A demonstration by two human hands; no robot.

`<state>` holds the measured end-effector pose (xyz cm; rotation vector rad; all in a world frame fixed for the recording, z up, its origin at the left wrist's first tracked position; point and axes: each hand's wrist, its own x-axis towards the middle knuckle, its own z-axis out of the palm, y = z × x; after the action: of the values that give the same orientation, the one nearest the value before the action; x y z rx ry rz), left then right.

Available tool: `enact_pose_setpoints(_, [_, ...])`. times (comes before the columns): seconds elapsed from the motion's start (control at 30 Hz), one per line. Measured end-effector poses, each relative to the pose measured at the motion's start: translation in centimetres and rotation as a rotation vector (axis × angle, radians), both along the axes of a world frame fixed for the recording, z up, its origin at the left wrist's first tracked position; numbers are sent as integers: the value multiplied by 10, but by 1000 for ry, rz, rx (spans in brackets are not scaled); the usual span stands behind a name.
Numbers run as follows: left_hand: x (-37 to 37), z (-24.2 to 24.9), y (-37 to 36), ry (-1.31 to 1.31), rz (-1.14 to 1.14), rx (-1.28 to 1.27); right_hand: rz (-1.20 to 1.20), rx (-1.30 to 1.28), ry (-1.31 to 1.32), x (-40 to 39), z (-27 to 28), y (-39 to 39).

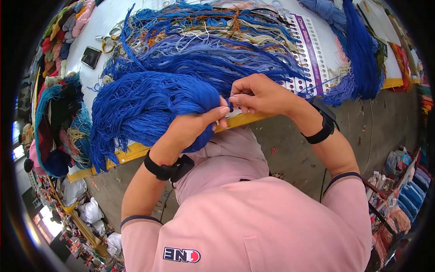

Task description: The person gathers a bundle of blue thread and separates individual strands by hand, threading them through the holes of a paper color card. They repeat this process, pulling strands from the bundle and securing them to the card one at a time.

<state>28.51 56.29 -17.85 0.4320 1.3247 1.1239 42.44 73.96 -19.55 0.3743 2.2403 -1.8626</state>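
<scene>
A large hank of royal blue embroidery thread [145, 102] lies along the table's front edge, its loose ends fanned to the left. My left hand [204, 120] is closed around the hank's right end, thumb on top. Close beside it, my right hand [256, 95] pinches at the blue strands where they leave the hank, thumb and forefinger together. Behind my hands, sorted threads [195, 50] in blue, lilac, cream and rust spread across the table. Their right ends reach a white punched card [312, 54] with a purple stripe and a row of holes.
Scissors [108, 44] and a dark square object [91, 57] lie at the table's back left. More blue hanks [362, 54] hang over the right side. Multicoloured yarn bundles [61, 122] hang at the left. Yellow edging [131, 154] borders the table front.
</scene>
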Motion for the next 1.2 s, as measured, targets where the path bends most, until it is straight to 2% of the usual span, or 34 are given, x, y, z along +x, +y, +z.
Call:
enact_pose_setpoints(0.07, [-5,-7,-2,172,-71,71,1,93,-36,-1,0,-5])
enact_pose_setpoints(0.13, [-21,11,-11,174,138,43,29,159,-11,-1,-3,-5])
enact_pose_setpoints(0.17, [-50,16,-22,40,229,-27,46,190,3,-1,-4,-5])
enact_pose_setpoints(0.23, [-122,27,-64,-174,403,21,60,222,-11,-2,-1,-5])
enact_pose_setpoints(0.3, [-183,45,-106,-200,679,107,64,230,-24,-4,0,-6])
enact_pose_setpoints(0.37, [-261,47,-157,-110,786,160,59,216,-43,-4,1,-6])
enact_pose_setpoints(0.43, [-264,57,-159,536,981,-45,65,198,-24,-3,-2,-8])
enact_pose_setpoints(0.47, [-264,61,-160,556,913,-33,57,194,-15,-3,-2,-6])
enact_pose_setpoints(0.53, [-185,94,-115,585,777,-25,51,251,-10,-3,6,-8])
enact_pose_setpoints(0.57, [-161,90,-102,413,705,48,56,274,-10,-3,10,-11])
enact_pose_setpoints(0.6, [-151,75,-97,135,418,199,-19,247,22,-3,13,-15])
enact_pose_setpoints(0.63, [-112,71,-73,52,398,193,-91,219,56,-3,16,-20])
enact_pose_setpoints(0.67, [-72,69,-51,-56,499,132,-162,186,88,-4,17,-25])
enact_pose_setpoints(0.77, [-29,18,-16,-447,404,203,-166,439,176,-6,2,-29])
enact_pose_setpoints(0.87, [-15,-7,-6,-567,420,175,-332,-48,73,-16,9,-40])
enact_pose_setpoints(0.97, [-19,-9,-10,-550,386,181,-354,-458,-31,-28,8,-54])
enact_pose_setpoints(1.07, [-20,-8,-13,-561,366,178,-392,-531,-9,-33,-1,-61])
enact_pose_setpoints(1.2, [-19,0,-13,-453,472,121,-452,-599,23,-25,-1,-61])
